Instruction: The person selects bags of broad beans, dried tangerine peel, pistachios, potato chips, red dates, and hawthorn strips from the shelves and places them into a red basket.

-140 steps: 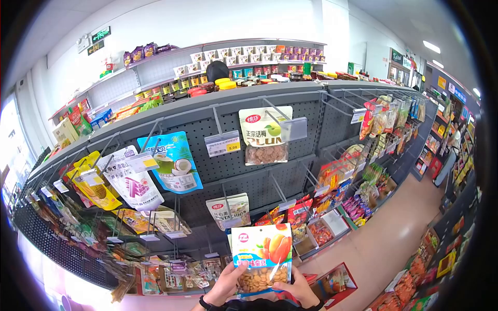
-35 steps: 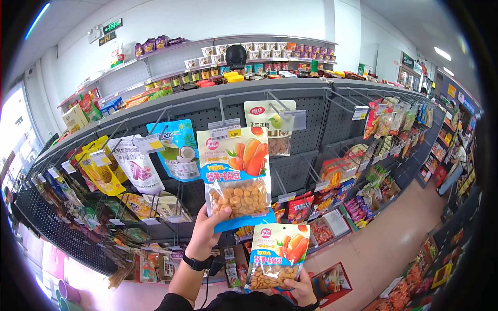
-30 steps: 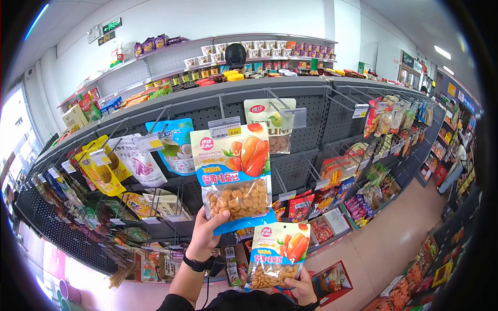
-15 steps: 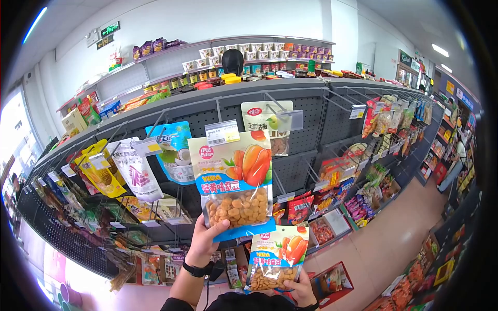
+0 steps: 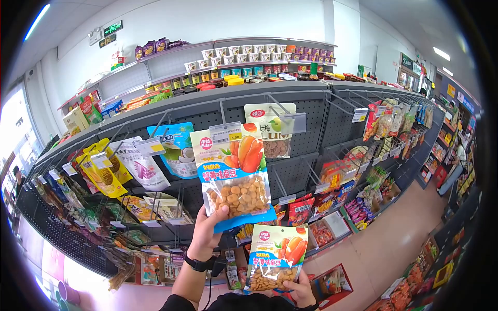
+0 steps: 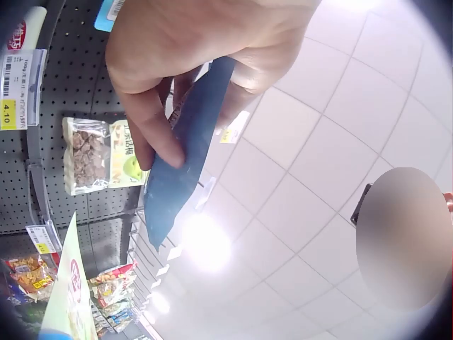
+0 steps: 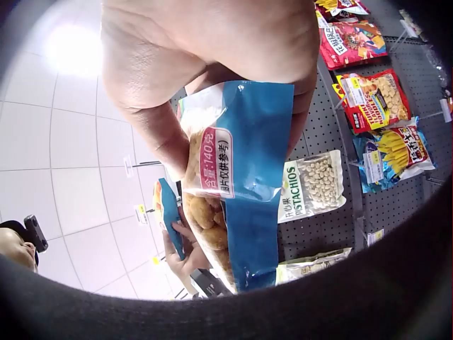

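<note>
My left hand (image 5: 206, 233) grips the lower left edge of a bag of broad beans (image 5: 234, 194), thumb on the front, and holds it up against the shelf rack. The bag's top reaches a hook's clear price tag (image 5: 226, 133), which overlaps it. In the left wrist view, fingers wrap the bag's blue bottom (image 6: 187, 149). Lower down, my right hand (image 5: 301, 291) pinches the lower right corner of a second, matching bag (image 5: 279, 254). In the right wrist view this bag's blue bottom edge (image 7: 255, 170) shows under the right hand.
A coconut pouch (image 5: 174, 150) hangs left of the raised bag, a plum bag (image 5: 275, 132) right of it. Bare hooks (image 5: 280, 186) stick out from the pegboard. A red box (image 5: 332, 287) stands on the floor at lower right. A person stands far down the aisle.
Earlier both hands held the beans together low down; since then my left hand has raised one bag to the price tag. Lately the bag dipped slightly and rose again. A dark shape behind the shelf is gone.
</note>
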Tool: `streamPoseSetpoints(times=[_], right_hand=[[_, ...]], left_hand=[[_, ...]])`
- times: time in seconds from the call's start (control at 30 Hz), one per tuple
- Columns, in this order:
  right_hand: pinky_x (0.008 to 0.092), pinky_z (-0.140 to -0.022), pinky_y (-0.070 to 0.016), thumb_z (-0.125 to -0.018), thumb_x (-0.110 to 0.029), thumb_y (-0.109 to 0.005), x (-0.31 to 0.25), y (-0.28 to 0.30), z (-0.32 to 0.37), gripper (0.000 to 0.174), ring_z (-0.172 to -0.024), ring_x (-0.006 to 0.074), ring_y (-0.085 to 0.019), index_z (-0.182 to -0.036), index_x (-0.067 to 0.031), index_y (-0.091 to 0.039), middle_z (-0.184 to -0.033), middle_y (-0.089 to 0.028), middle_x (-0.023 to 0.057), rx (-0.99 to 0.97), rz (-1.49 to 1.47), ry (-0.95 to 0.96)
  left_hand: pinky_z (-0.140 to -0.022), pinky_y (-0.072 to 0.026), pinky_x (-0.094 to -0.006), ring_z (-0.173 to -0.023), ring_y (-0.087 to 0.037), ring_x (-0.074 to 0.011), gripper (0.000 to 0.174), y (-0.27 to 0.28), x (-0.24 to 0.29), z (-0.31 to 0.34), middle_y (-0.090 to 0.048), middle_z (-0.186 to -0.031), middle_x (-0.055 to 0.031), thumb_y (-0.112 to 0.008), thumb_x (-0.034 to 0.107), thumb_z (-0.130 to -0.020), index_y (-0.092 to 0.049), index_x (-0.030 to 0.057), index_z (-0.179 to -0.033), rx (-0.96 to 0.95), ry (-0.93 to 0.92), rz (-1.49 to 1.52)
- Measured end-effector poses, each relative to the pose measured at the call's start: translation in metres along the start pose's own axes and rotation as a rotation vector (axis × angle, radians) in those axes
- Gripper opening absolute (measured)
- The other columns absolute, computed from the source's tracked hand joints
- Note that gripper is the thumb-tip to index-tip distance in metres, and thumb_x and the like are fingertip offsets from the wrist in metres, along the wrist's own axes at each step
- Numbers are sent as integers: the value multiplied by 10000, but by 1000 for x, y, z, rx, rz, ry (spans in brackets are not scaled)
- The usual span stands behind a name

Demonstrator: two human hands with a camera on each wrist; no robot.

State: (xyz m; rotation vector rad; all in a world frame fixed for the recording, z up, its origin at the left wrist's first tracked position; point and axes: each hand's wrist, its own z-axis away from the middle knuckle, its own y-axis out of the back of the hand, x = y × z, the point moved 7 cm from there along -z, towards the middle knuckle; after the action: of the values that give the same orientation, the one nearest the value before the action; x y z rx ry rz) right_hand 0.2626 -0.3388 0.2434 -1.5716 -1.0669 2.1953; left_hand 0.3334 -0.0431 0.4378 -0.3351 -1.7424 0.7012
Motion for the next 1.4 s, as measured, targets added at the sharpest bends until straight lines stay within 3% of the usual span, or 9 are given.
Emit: streamPoseSetpoints(times=[0.37, 0.5, 0.77, 0.97, 1.1, 1.17, 1.2, 1.3, 1.4], right_hand=[[435, -1052, -483, -796, 99, -686, -2, 1, -4, 739, -1227, 286, -601, -1458, -3, -373, -1334, -594, 160, -15, -8, 13], [433, -1058, -477, -796, 112, -671, -3, 0, -4, 752, -1245, 288, -587, -1470, -3, -360, -1352, -579, 164, -31, -13, 18], [439, -1037, -492, -810, 20, -708, -49, -32, -7, 752, -1241, 278, -589, -1474, -6, -357, -1364, -571, 158, -70, 35, 145], [407, -1016, -513, -844, 12, -714, -70, -80, -34, 706, -1232, 247, -597, -1462, -18, -373, -1358, -580, 118, -135, 103, 143], [346, -953, -549, -901, -34, -723, -72, -110, -54, 630, -1165, 184, -618, -1437, -20, -391, -1300, -601, 94, -217, 240, 127], [316, -919, -544, -894, -73, -751, -70, -113, -70, 610, -1144, 165, -623, -1413, -14, -436, -1290, -609, 87, -283, 673, 108], [297, -882, -539, -885, -105, -773, -81, -124, -82, 590, -1113, 149, -625, -1387, -4, -481, -1281, -614, 87, -349, 786, 384], [301, -875, -541, -886, -94, -765, -133, -160, -102, 580, -1101, 157, -629, -1389, -3, -491, -1272, -618, 103, -225, 813, 601], [315, -917, -526, -901, -65, -731, -183, -208, -123, 453, -1170, 169, -599, -1316, 10, -567, -1345, -567, 122, -351, 729, 652]], left_hand=[[-872, -572, -388, -1143, -647, -233, 438, -2, 9, -44, -619, -1315, -111, -617, 150, -994, -498, 39, -1400, 76, 108, -27], [-901, -569, -375, -1181, -619, -229, 483, 23, 2, -61, -587, -1350, -121, -595, 121, -1000, -452, 49, -1455, -19, -26, -149], [-888, -552, -336, -1090, -643, -201, 663, 19, 28, 37, -590, -1304, -188, -660, 38, -949, -333, 8, -1525, 150, -211, -641], [-1050, -459, -362, -1251, -565, -211, 673, 1, -41, 92, -577, -1369, -144, -728, 202, -935, -387, -54, -1454, -354, 228, -308], [-993, -497, -339, -1173, -610, -164, 697, 26, -72, 109, -620, -1290, -129, -832, 180, -850, -439, -45, -1380, -258, 177, -423], [-895, -541, -303, -1069, -655, -142, 623, 61, -85, 109, -664, -1193, -98, -834, 196, -852, -479, -34, -1311, -26, 240, -494], [-810, -564, -272, -969, -685, -124, 554, 67, -81, 111, -696, -1101, -76, -824, 162, -860, -501, -30, -1266, 13, 205, -510], [-803, -570, -271, -936, -693, -119, 516, 55, -53, 112, -708, -1068, -77, -813, 127, -866, -514, -30, -1257, 49, 114, -455], [-824, -567, -273, -951, -691, -120, 473, 66, -50, 112, -712, -1069, -81, -801, 105, -873, -532, -24, -1241, 73, 133, -497]])
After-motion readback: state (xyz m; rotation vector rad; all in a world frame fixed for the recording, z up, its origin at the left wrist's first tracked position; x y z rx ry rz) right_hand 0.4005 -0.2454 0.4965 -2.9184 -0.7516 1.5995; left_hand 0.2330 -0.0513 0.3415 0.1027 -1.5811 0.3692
